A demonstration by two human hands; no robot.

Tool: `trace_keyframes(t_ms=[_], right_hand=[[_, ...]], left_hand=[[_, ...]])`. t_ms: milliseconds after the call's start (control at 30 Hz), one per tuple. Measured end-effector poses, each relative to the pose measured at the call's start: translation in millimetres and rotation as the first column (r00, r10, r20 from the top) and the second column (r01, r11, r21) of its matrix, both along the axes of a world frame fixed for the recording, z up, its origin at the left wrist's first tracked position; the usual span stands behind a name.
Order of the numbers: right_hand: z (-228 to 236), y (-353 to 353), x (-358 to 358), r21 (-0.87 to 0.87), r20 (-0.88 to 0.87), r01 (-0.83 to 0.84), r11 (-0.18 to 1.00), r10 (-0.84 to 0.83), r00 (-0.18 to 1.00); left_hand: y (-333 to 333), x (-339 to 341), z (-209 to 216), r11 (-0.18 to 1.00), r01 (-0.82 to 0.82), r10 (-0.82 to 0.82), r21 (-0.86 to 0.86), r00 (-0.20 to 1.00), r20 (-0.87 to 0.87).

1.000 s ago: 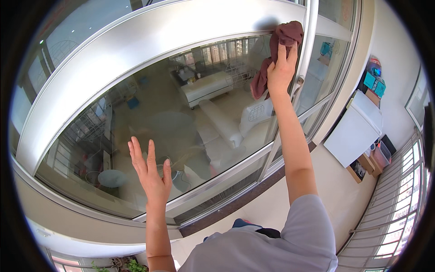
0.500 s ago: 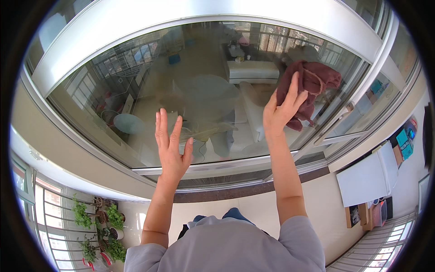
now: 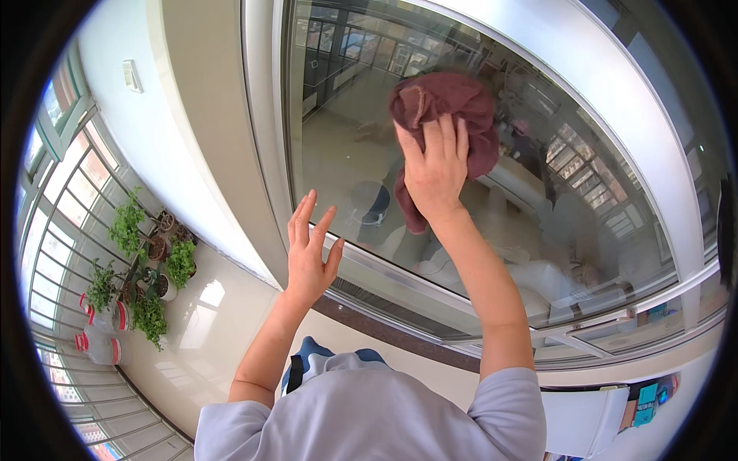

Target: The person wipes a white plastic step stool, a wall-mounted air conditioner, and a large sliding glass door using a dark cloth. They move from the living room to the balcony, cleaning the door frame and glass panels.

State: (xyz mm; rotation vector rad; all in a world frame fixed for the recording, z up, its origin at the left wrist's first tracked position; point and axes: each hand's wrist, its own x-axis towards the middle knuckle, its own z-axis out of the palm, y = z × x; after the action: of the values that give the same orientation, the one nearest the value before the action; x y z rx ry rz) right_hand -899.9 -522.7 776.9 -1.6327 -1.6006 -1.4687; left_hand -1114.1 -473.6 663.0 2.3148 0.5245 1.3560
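Maroon cloth (image 3: 450, 96): lay bunched against the window pane (image 3: 330, 154), around the upper middle of its glass. Clasped it there in the right hand (image 3: 434, 173), with fingers nearly straight over the folds, palm toward the pane. Had one loose end of fabric dangling at the left of that wrist, toward the lower edge of the pane. Stretched the bare right forearm up across the lower edge of the pane from a pale grey sleeve (image 3: 511, 403).

Held the left hand (image 3: 311, 257) released, with fingers parted and palm forward, beside the lower left corner of the pane. Could not tell contact with the frame there from mere nearness. Saw pale furniture shapes within the pane, blurred among reflections of barred windows.

Found a broad white frame (image 3: 615, 84) along the upper right side of the pane, and a dark sill (image 3: 400, 338) below it. Noticed a white wall with a switch (image 3: 132, 75) left of the pane. Saw leafy potted plants (image 3: 181, 263) and clear red-lidded containers (image 3: 100, 346) farther left of the pane, on a glossy pale floor (image 3: 177, 365). Made out a white box-shaped cabinet (image 3: 580, 419) below the right part of the pane, partly cut off, near a teal box (image 3: 646, 403).
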Motion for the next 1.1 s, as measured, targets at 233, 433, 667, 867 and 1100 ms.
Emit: trace_keyframes(t_ms=[233,433,667,867,1100], right_hand=[[9.1,82.7,-29.9,-0.158,-0.004,-0.252,0.955,0.255,0.967],[-9.8,165.4,-72.9,-0.254,0.044,-0.336,0.907,0.358,0.933],[-145.6,59.1,-36.0,-0.520,-0.009,-0.125,0.845,0.141,0.990],[-121.5,-112.2,46.3,-0.059,-0.019,0.254,0.965,-0.256,0.967],[-165.3,-285.7,99.6,0.350,-0.603,0.685,0.639,-0.406,0.686]], left_hand=[[36.0,-47.5,-34.9,0.993,-0.083,0.080,-0.084,0.996,-0.042],[51.5,-54.6,-37.9,0.989,-0.090,0.088,-0.116,0.996,-0.014],[41.2,-55.2,-60.1,0.984,-0.005,-0.013,-0.178,0.995,-0.097],[5.3,-11.7,-64.7,0.970,0.182,-0.205,-0.160,0.969,-0.139],[-83.7,51.3,-52.4,0.905,0.415,-0.424,-0.089,0.881,-0.207]])
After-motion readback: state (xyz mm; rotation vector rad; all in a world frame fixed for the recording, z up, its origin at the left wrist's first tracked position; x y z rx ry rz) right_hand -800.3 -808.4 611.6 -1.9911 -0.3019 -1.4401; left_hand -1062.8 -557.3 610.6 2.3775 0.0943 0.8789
